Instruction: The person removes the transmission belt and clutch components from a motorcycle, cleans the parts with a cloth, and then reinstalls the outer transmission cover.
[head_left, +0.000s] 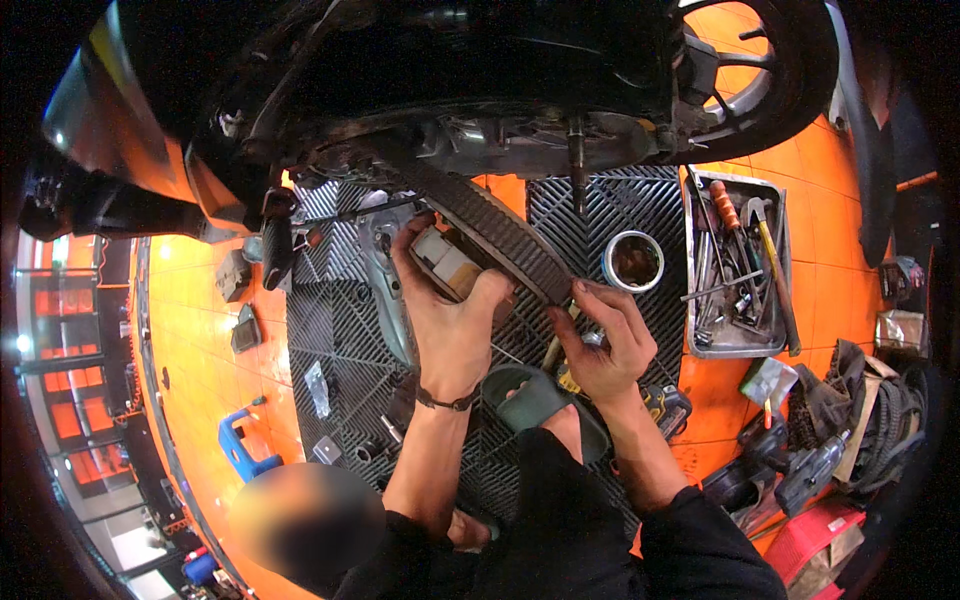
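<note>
Thumb and fingers of the right hand (610, 345) pinch the lower end of a ribbed drive belt (505, 238), while the left hand (450, 325) wraps a chunky part (450, 262) just left of it. The belt is dark and dusty, with close cross-teeth along its visible face; it slants down from the shadowed underside of a scooter (480, 70), where its upper end is hard to make out. The held part shows pale and tan faces within a dark edge; the fingers cover much of it, so its full shape cannot be told.

Behind the left hand lies a long, curved grey metal cover (382, 285). To the right of the belt stands a round, white-rimmed tin (633, 261) with a dark brown inside. Farther right, a grey rectangular tray (725, 350) holds steel tools and an orange-handled screwdriver (724, 203); a yellow-handled hammer (770, 245) lies along its right side. Below the hands, a dark green sandal (530, 398) rests on black, chevron-grooved matting (335, 345) over glossy orange tiles (185, 350).
</note>
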